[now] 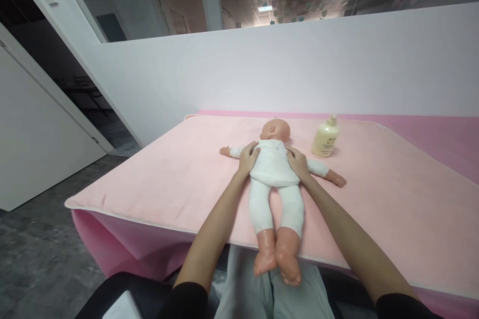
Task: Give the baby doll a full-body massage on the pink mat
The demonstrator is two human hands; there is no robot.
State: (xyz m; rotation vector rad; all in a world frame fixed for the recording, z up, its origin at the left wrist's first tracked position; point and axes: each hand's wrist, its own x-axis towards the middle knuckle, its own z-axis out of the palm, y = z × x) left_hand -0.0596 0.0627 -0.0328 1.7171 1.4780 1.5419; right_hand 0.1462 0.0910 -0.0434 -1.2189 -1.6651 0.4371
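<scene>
A baby doll [275, 172] in a white cloth top and leggings lies on the pink mat, back up, its head turned to the left. Its bare feet stick out over the mat's near edge. Against the left side of its upper back, near the shoulder, my left hand [248, 157] is clasped. My right hand [298, 162] grips the opposite side at about the same height. Both hands partly cover the doll's upper arms, and some fingertips are hard to make out. The doll's arms stretch out to either side.
To the doll's right stands a pale yellow pump bottle [325, 138]. The pink mat [168, 174] covers a table against a low white wall [262, 70] with glass above. My legs are under the near edge. A white door [37, 124] is at the left.
</scene>
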